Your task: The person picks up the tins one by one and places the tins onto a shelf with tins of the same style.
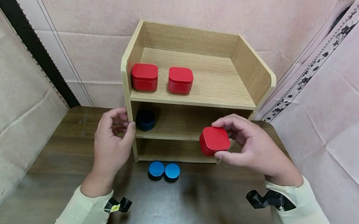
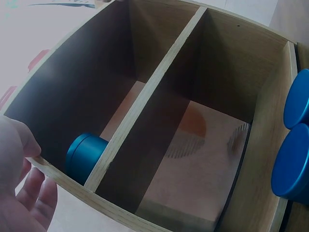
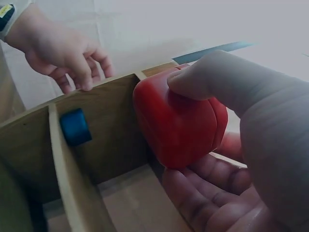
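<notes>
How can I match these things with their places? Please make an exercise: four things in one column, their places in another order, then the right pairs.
Things:
1. Left hand
2. Right hand
3. Pair of blue containers
4. Lone blue container

Places:
A. On the table, in front of the shelf unit
B. In the middle level, near its left wall
C. At the unit's left side edge
D. Around a red box

Right pairs: 1-C, 2-D, 3-A, 4-B
</notes>
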Available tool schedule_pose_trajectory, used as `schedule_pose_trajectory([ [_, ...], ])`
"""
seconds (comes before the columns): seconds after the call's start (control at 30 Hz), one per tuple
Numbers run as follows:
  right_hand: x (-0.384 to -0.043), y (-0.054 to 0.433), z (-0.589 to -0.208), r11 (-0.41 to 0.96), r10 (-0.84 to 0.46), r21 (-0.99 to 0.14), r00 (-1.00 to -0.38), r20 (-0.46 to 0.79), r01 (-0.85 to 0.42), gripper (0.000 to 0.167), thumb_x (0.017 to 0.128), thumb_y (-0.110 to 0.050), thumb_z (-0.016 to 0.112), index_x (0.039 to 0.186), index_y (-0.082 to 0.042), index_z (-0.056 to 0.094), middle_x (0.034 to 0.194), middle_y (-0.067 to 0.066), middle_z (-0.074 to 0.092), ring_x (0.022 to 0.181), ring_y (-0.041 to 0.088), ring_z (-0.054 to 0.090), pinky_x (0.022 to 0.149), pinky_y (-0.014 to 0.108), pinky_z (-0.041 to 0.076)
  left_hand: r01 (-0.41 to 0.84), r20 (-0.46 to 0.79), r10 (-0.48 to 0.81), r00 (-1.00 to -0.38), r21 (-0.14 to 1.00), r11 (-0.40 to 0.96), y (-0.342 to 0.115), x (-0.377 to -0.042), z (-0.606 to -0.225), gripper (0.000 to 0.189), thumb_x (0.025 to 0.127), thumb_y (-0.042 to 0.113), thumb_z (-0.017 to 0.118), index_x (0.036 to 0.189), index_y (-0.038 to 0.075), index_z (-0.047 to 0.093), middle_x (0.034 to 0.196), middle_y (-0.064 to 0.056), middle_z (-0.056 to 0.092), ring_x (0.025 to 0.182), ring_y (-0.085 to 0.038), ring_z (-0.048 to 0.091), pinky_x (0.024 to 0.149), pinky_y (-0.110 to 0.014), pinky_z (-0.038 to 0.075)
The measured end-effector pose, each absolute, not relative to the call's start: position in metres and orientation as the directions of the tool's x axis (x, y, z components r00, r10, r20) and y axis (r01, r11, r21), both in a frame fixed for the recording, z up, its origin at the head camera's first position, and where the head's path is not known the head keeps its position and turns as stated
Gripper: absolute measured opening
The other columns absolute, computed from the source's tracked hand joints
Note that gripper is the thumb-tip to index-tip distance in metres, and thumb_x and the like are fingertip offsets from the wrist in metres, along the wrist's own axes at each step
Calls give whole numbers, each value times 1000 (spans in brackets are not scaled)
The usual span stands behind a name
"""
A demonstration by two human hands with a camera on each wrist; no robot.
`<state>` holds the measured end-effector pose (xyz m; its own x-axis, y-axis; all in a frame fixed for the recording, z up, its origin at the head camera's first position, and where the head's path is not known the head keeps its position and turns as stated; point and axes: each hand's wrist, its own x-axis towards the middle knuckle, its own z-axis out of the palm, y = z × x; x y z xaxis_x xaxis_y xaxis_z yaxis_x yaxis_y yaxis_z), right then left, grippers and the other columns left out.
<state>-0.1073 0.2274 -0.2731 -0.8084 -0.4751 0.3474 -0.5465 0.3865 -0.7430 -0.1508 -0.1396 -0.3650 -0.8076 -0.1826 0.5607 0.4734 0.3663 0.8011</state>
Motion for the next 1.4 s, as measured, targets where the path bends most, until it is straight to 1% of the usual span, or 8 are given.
schedule_pose_trajectory([
  [0.2,-109,228,-255,392,-473,-737,-808,351,-550,64,82,8,94,139,-11,70,128,4,73,98,24,74,87,25,64,478,563,-181,-807,801,361,-138,-151,-366,41,104,3,75,143,5,63,123,-11,67,103,-13,62,88,-13,54],
  [0.4,-111,232,-237,367,-442,-754,-815,374,-545,63,82,14,90,139,-4,69,126,8,74,96,23,73,86,23,64,483,566,-178,-805,800,357,-137,-152,-367,41,104,3,75,143,5,63,123,-10,67,102,-13,63,88,-16,55],
  [0.6,-117,231,-218,385,-394,-772,-846,358,-506,61,85,12,89,140,-4,69,128,12,75,100,25,77,87,24,66,487,571,-179,-801,796,361,-138,-153,-367,41,104,3,75,143,6,63,122,-10,67,102,-13,62,87,-16,55],
  [0.77,-125,231,-205,439,-383,-750,-858,343,-495,59,88,9,88,142,-5,68,129,9,75,101,24,78,88,23,66,488,572,-181,-800,795,360,-138,-153,-366,41,104,3,75,143,6,64,122,-10,67,102,-13,63,87,-14,55],
  [0.93,-134,229,-196,478,-360,-745,-878,317,-465,55,92,3,86,143,-6,68,131,8,75,106,24,78,93,22,64,486,571,-183,-800,796,360,-139,-152,-366,41,103,2,75,143,6,63,122,-10,67,102,-13,63,87,-15,55],
  [1.07,-141,225,-188,501,-318,-764,-907,275,-407,52,95,-3,87,143,-10,69,130,7,76,108,25,78,93,22,63,487,575,-187,-797,794,365,-140,-152,-365,41,103,2,76,142,5,63,122,-10,67,102,-13,63,87,-15,55],
  [1.2,-148,220,-181,544,-274,-771,-939,208,-330,51,96,-12,88,143,-16,69,131,6,76,112,24,78,92,23,63,492,580,-190,-792,792,362,-141,-153,-365,41,103,1,76,142,4,63,121,-11,67,101,-13,63,87,-14,55],
  [1.4,-158,214,-174,601,-227,-767,-968,107,-226,53,98,-25,89,146,-23,67,137,4,75,121,18,75,91,24,64,479,563,-191,-804,804,353,-140,-152,-367,41,103,2,76,142,4,63,121,-10,67,101,-13,63,87,-15,55],
])
